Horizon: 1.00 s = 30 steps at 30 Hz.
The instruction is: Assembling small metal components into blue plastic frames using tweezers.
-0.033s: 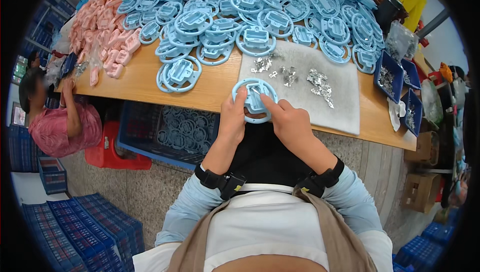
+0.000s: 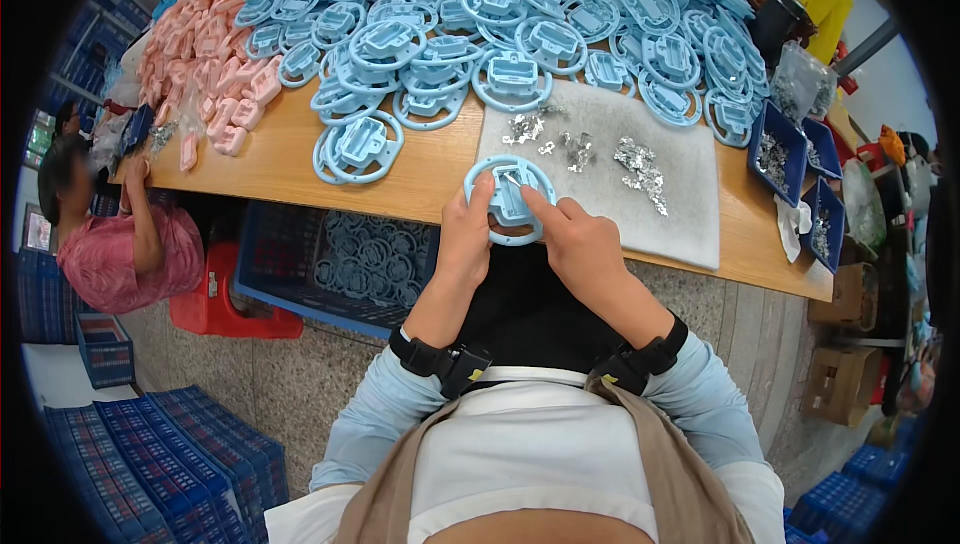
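Observation:
At the table's near edge, my left hand is closed round the left side of a light-blue plastic ring-shaped part with a box-like recess in its middle. My right hand is closed at the part's right side, its index fingertip pressed to the recess. A small shiny piece seems to lie by that fingertip, too small to make out. Just beyond the part, small silvery metal pieces lie in loose heaps on a whitish mat.
A large pile of similar blue parts covers the table's far side, with pink plastic parts at left. Blue bins of metal pieces stand at right. A blue crate sits below the table; a co-worker sits at left.

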### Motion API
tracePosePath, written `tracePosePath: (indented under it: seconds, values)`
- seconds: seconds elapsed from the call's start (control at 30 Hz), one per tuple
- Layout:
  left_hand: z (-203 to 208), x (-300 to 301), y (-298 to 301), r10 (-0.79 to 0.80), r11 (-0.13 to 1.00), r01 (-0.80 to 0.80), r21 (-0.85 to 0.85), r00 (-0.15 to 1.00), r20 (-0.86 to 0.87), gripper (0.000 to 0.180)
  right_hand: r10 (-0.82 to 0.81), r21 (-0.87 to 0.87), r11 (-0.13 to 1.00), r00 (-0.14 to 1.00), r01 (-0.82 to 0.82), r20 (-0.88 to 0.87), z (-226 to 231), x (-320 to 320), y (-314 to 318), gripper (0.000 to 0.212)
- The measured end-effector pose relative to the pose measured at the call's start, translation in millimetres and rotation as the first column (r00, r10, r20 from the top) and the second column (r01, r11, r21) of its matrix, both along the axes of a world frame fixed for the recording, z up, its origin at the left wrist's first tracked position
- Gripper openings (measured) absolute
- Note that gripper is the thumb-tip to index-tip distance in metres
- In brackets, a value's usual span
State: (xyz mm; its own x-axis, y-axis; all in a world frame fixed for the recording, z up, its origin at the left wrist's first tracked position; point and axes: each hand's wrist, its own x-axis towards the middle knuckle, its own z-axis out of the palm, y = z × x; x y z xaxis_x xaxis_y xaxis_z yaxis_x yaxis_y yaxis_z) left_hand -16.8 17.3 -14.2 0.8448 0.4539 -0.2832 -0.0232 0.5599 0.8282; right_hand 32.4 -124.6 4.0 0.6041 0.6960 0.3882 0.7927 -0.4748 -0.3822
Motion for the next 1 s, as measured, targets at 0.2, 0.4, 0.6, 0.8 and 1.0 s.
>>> tracePosePath:
  seconds: [0.2, 0.4, 0.6, 0.8, 1.0]
  values:
    - [4.6, -0.3, 0.0, -0.011, 1.0, 0.011, 0.003, 1.0, 0.016, 0.03, 0.003, 0.033, 0.999, 1.0, -0.002, -0.021, -1.9, 2.2, 3.1, 0.045]
    - [-1.0, 1.2, 0.8, -0.02, 1.0, 0.02, 0.002, 1.0, 0.013, 0.03, 0.006, -0.02, 1.0, 0.999, -0.005, 0.034, 1.4, 0.8, 4.2, 0.047]
    - [-1.0, -1.1, 0.9, -0.051, 0.998, 0.052, 0.041, 0.999, -0.005, 0.032, 0.031, -0.138, 0.99, 0.995, -0.018, 0.091, -0.8, -2.8, 6.1, 0.052]
    - [-1.8, 1.9, 1.9, -0.031, 0.999, 0.031, 0.032, 1.0, 0.005, 0.032, 0.008, -0.069, 0.998, 1.0, -0.009, -0.023, 0.7, -3.2, 3.8, 0.049]
    - [4.5, 0.2, 0.6, -0.043, 0.999, 0.043, 0.021, 0.999, -0.004, 0.031, -0.005, -0.029, 1.0, 1.0, 0.004, -0.025, -4.6, -1.1, 4.6, 0.052]
